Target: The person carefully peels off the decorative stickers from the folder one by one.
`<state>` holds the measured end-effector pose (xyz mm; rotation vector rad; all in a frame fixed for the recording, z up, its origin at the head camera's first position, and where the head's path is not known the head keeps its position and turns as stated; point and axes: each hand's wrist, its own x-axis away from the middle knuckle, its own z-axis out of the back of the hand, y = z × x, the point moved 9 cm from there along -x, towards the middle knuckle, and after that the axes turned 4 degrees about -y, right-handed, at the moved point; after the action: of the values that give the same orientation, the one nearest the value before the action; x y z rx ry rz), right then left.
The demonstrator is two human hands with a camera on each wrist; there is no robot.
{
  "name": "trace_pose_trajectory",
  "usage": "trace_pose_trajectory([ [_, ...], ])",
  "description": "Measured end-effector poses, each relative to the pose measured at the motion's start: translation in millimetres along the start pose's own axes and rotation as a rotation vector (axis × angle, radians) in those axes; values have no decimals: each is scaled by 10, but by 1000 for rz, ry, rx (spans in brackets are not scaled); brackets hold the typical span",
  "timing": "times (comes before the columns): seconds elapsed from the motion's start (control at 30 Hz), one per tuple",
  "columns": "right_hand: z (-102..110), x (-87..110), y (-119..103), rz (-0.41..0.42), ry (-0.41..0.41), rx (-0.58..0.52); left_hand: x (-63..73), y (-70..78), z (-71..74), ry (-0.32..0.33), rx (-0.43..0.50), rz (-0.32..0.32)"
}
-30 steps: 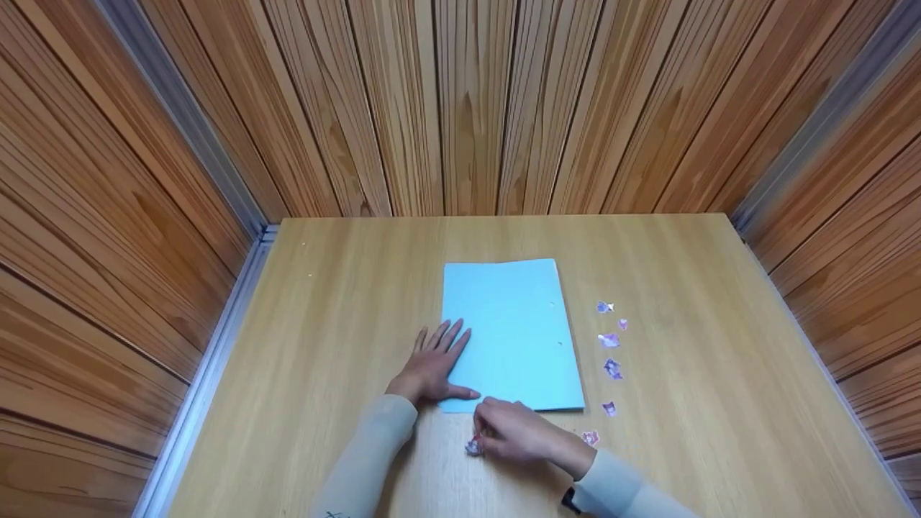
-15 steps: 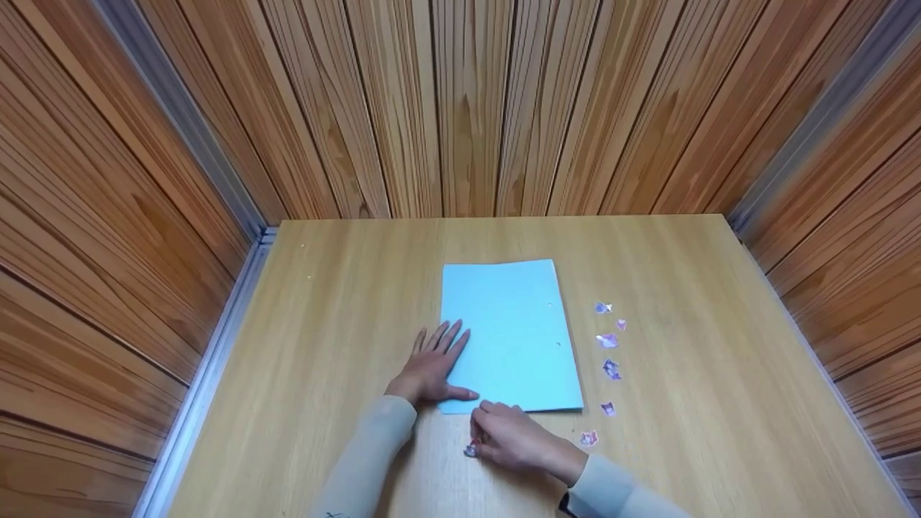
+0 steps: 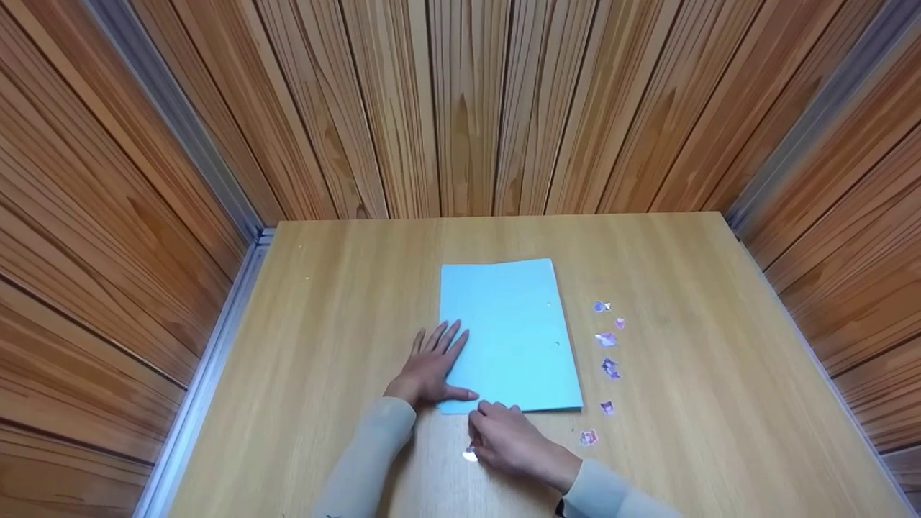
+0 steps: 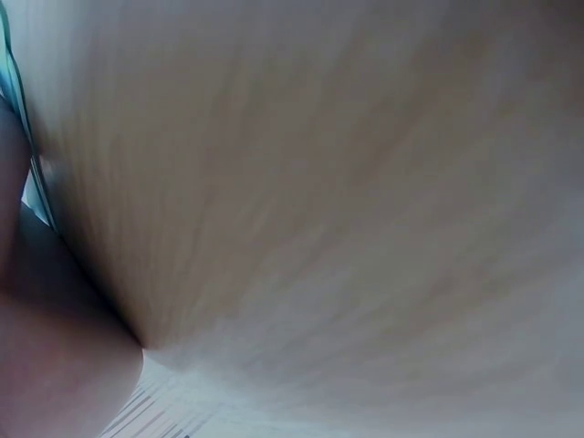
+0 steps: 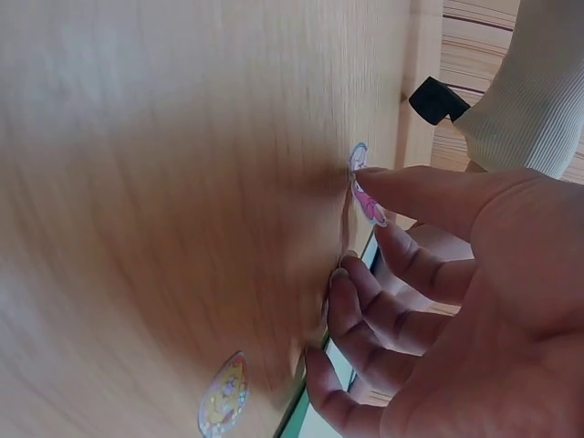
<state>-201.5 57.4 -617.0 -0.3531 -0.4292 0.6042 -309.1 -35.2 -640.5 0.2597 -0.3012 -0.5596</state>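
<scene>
A light-blue, flat, booklet-like thing (image 3: 514,324) lies upright on the wooden table, its layered edge showing in the left wrist view. Across its lower left edge my left hand (image 3: 429,370) rests with fingers straight and spread, thumb along the bottom corner. Just below the bottom edge, my right hand (image 3: 514,440) pinches a small pink and white sticker (image 5: 369,203) between thumb and index finger, standing on edge close to the tabletop. Its other fingers curl loosely by the blue edge. In the head view, the held sticker (image 3: 470,455) shows a bright white patch; fingers hide the rest.
Several small purple and pink stickers lie in a loose column right of the blue thing, among them a top one (image 3: 601,306), a middle one (image 3: 610,367) and the nearest one (image 3: 588,437). Wood-panelled walls (image 3: 468,108) enclose the table's back and sides.
The held sticker has tilted, its visible part turning from patterned grey to bright white. My right hand has shifted very slightly left; my left hand keeps its place.
</scene>
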Motion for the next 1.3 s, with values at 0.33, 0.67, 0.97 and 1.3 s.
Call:
trace_pose_trajectory([
  [0.33,-91,21,20,8,23,-35,29,-25,-85,-10,-11,-10],
  [0.67,110,71,149,34,53,-290,-75,-1,-25,13,-34,-18],
  [0.97,718,174,176,73,190,-270,-113,-46,-54,-84,42,18],
  [1.3,1742,204,438,51,567,-342,-57,-69,556,91,251,53],
])
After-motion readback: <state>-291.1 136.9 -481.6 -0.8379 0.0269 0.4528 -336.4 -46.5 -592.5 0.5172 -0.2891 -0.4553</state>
